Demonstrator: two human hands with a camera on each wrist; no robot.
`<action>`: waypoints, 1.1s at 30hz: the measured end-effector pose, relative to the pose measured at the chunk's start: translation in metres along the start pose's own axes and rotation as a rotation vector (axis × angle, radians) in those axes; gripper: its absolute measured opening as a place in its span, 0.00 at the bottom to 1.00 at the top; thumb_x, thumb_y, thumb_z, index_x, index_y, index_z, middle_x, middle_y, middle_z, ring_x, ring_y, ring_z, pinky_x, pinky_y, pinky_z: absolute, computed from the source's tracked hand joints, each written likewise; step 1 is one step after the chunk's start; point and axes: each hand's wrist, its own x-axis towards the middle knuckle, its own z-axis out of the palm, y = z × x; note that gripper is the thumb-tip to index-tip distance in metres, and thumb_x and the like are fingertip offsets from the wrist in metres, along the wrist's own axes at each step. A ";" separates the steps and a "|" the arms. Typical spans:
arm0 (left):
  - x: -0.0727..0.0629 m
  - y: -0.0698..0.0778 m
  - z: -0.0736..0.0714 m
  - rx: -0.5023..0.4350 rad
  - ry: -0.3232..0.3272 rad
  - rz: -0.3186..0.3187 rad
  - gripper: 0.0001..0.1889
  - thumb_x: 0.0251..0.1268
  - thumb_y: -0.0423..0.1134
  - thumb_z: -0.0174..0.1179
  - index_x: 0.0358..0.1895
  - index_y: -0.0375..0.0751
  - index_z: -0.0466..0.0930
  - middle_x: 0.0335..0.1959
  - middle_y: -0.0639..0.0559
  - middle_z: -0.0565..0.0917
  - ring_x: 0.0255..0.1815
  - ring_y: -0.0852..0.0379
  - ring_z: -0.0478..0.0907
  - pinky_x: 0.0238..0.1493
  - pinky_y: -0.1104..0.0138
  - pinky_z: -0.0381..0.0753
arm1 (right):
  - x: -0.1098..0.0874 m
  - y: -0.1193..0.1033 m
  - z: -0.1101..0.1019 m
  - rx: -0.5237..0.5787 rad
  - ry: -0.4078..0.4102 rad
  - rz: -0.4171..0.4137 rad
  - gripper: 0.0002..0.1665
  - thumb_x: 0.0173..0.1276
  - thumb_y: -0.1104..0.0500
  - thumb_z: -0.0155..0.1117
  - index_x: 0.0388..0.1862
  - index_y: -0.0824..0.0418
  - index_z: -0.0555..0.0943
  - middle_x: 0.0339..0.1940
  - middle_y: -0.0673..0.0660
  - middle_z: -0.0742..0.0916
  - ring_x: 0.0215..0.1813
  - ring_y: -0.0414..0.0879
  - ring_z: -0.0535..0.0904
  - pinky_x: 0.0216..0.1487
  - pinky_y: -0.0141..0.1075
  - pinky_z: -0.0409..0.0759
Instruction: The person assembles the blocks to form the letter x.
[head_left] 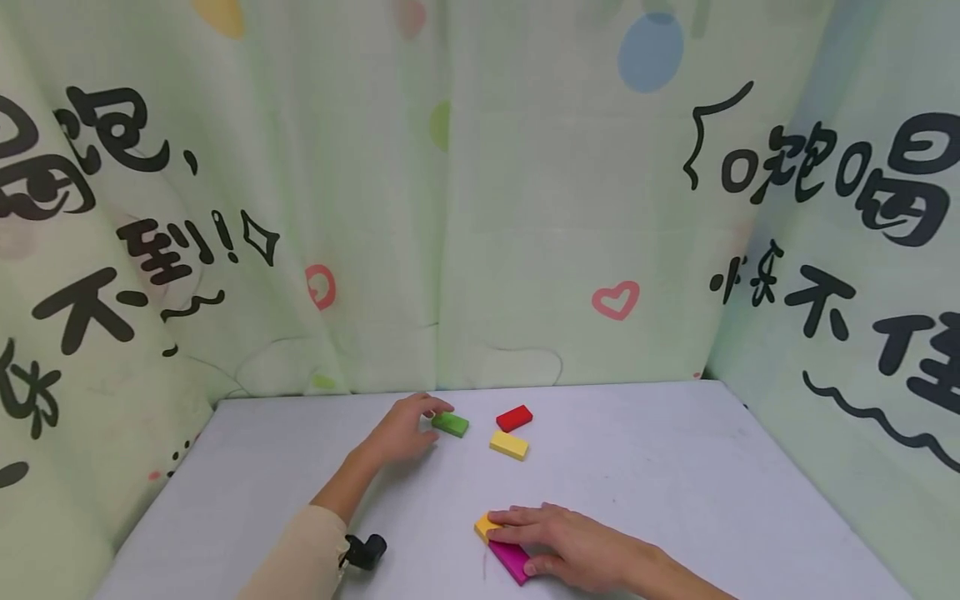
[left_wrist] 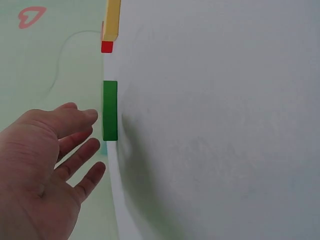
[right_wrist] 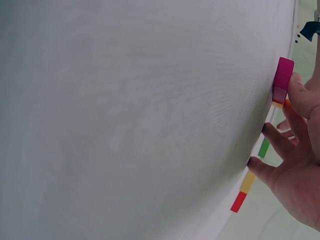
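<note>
In the head view my left hand (head_left: 408, 429) reaches over the far side of the table, fingers loosely bent beside a green block (head_left: 452, 425). The left wrist view shows thumb and fingertips near that green block (left_wrist: 110, 111), holding nothing. My right hand (head_left: 581, 546) lies low at the near side, its fairly straight fingers resting on an orange block (head_left: 482, 528). Its thumb is against a magenta block (head_left: 510, 560), which sits right by the orange one. Fingers partly cover both blocks. In the right wrist view the magenta block (right_wrist: 283, 75) shows near the thumb.
A red block (head_left: 514, 418) and a yellow block (head_left: 509, 445) lie close together right of the green block. The white table (head_left: 675, 467) is bordered by a printed curtain (head_left: 525, 250) behind and at both sides. A black device (head_left: 366, 552) is strapped at the left wrist.
</note>
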 end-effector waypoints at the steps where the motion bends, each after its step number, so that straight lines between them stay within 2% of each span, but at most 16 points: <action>1: 0.002 0.000 0.000 -0.008 -0.001 -0.004 0.23 0.64 0.26 0.68 0.61 0.46 0.84 0.54 0.50 0.84 0.58 0.48 0.80 0.60 0.52 0.83 | 0.000 0.000 0.000 0.003 -0.003 0.003 0.31 0.81 0.46 0.57 0.80 0.41 0.68 0.82 0.45 0.71 0.82 0.49 0.67 0.74 0.60 0.71; 7: 0.012 0.001 0.000 -0.057 -0.002 -0.020 0.23 0.63 0.26 0.69 0.61 0.46 0.85 0.57 0.47 0.84 0.62 0.45 0.80 0.63 0.51 0.82 | 0.001 -0.001 -0.001 0.009 -0.013 0.012 0.32 0.81 0.47 0.57 0.81 0.40 0.68 0.82 0.44 0.70 0.82 0.49 0.66 0.73 0.62 0.70; 17: 0.024 0.003 0.006 -0.059 -0.047 -0.095 0.22 0.63 0.25 0.70 0.59 0.49 0.87 0.60 0.47 0.83 0.62 0.44 0.79 0.63 0.50 0.83 | 0.001 -0.003 -0.003 -0.002 -0.002 0.009 0.32 0.81 0.49 0.59 0.81 0.40 0.68 0.82 0.45 0.71 0.82 0.49 0.66 0.74 0.62 0.70; 22: 0.026 0.000 0.009 -0.075 -0.055 -0.092 0.22 0.62 0.24 0.70 0.57 0.48 0.87 0.57 0.49 0.85 0.60 0.46 0.80 0.63 0.51 0.83 | 0.001 -0.002 -0.002 0.003 -0.007 0.006 0.31 0.81 0.48 0.57 0.81 0.41 0.68 0.82 0.45 0.71 0.82 0.49 0.67 0.73 0.63 0.70; 29: 0.033 0.005 0.008 -0.047 -0.127 -0.072 0.22 0.63 0.25 0.70 0.60 0.46 0.86 0.54 0.48 0.86 0.56 0.50 0.80 0.61 0.54 0.84 | 0.000 -0.001 -0.001 0.025 -0.022 0.031 0.32 0.81 0.47 0.57 0.81 0.39 0.67 0.82 0.43 0.70 0.82 0.48 0.65 0.74 0.63 0.69; 33: 0.034 0.006 0.008 -0.037 -0.139 -0.074 0.21 0.64 0.26 0.70 0.59 0.46 0.87 0.54 0.50 0.86 0.56 0.51 0.80 0.62 0.54 0.84 | 0.000 -0.002 0.000 0.032 -0.016 0.025 0.32 0.81 0.47 0.57 0.81 0.39 0.67 0.82 0.44 0.70 0.83 0.48 0.65 0.74 0.63 0.69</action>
